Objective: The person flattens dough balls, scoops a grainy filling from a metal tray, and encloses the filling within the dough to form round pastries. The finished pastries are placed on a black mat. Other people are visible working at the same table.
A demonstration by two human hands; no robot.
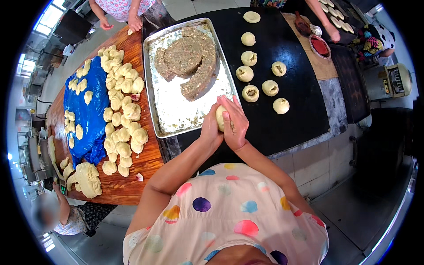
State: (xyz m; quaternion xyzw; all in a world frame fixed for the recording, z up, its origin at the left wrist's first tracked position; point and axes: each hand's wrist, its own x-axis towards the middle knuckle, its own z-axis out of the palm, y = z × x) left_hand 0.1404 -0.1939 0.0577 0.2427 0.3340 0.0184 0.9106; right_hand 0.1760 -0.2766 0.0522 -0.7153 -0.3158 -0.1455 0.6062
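My left hand [211, 123] and my right hand [235, 122] are cupped together around a dough ball [219, 117], over the near right edge of a metal tray [165, 126]. Fingers of both hands press on it, so most of the ball is hidden. A thick mound of greenish-brown filling [180, 56] lies in the far part of the tray. To the right, several round filled buns [270, 88] stand on a black worktop [300, 97]; some have filling showing through an opening on top.
On the wooden table [132, 190] at left are many dough pieces [125, 150], a blue plastic sheet [86, 115] and a large dough lump [88, 180]. Co-workers' hands [135, 23] reach in at the far left and far right. A bowl of red paste [319, 46] sits far right.
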